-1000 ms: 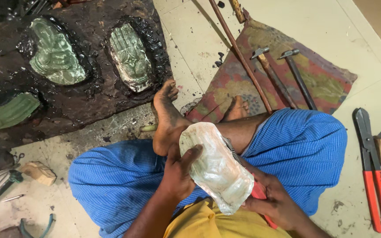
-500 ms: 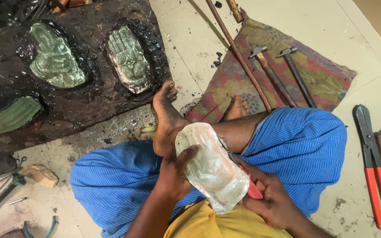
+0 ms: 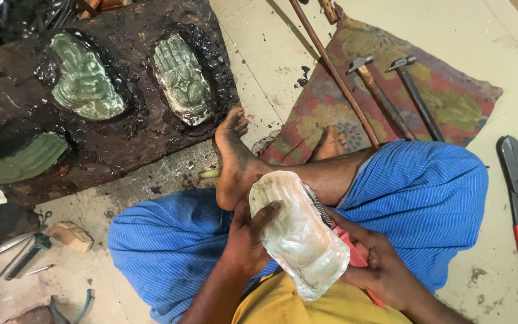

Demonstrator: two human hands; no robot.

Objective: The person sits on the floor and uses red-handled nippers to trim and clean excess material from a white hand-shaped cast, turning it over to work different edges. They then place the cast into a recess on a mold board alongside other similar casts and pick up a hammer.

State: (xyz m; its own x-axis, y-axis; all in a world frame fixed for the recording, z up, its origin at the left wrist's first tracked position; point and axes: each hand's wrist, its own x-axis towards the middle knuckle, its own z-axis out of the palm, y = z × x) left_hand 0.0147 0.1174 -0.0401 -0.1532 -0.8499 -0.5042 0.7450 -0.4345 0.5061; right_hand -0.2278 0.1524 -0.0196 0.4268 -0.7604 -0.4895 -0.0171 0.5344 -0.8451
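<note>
Casting rests on my lap, left hand clasping its edge, right hand closed on red-handled pliers — I'd brace it firm against the thigh and nip in small bites along the rim.

The person wears a blue, finely checked wrap over both legs and a yellow top, with feet bare, forearms uncovered, and no rings or gloves on either hand.

metal hand casting shifted lower, tilted
</note>
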